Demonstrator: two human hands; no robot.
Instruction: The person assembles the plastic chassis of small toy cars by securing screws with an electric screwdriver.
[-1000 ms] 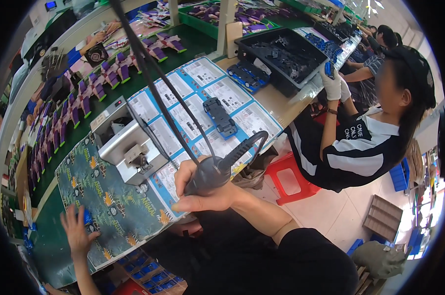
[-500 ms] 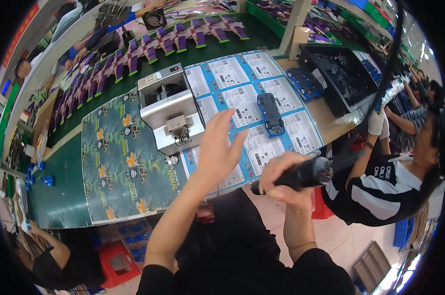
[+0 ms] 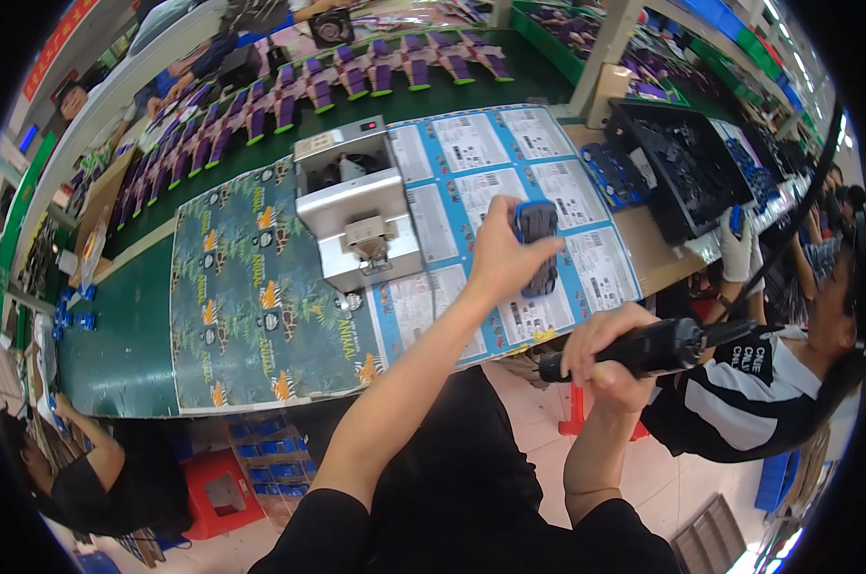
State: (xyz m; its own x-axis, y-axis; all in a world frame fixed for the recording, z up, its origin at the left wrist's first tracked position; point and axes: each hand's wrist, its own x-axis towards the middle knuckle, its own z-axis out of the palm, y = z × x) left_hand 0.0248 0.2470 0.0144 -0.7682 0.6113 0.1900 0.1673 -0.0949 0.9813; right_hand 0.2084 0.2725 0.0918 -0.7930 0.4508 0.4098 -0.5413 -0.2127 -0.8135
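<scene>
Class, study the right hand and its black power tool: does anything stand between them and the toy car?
Nothing visible blocks the gap between the right hand, with its black power tool, and the toy car. At the car itself, the left hand's thumb crosses over it.

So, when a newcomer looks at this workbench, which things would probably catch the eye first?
Probably the black electric screwdriver in the right hand, at the bench's near edge, and the blue-and-black toy car that the left hand grasps over the blue-and-white printed sheet. Next might come the silver metal machine left of that hand, then the row of purple-and-pink pieces beyond it.
</scene>
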